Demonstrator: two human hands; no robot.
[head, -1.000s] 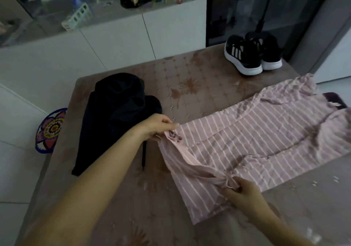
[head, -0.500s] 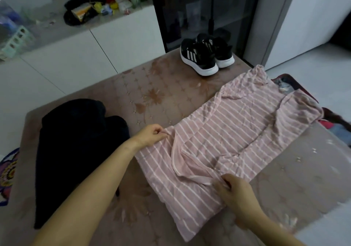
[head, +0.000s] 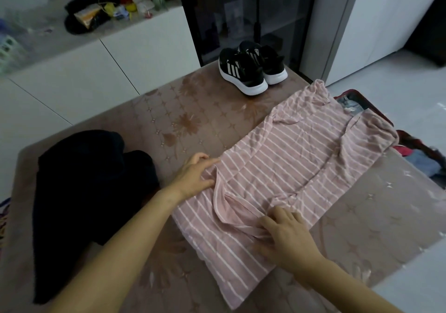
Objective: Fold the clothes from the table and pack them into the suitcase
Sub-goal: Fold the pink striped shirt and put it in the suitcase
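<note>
Two hands work on one pink striped garment [head: 277, 167], which lies spread across the right half of the worktop [head: 188, 119], its far end reaching the worktop's right edge. The left hand [head: 196, 176] rests on the near left edge of the garment, fingers nearly straight and laid flat on a bunched fold. The right hand [head: 287, 236] presses down on the near edge, fingers spread over a narrow strip of fabric that runs under them. Neither hand lifts the cloth off the surface.

Just left of the left forearm sits a dark garment [head: 91, 187], heaped loosely and taking up most of the left side of the worktop; it lies close beside the striped garment without touching it. At the far edge stands a pair of black sneakers [head: 251, 71] with white soles, well apart from the hands.

Beyond the right edge, lower down, the suitcase [head: 362, 95] lies open, with coloured clothes inside; the striped garment's far corner hides part of it. Behind the worktop, a white cabinet [head: 144, 54] carries a blurred clutter of small items, and a dark glass-fronted cabinet [head: 241, 10] stands beside it.
</note>
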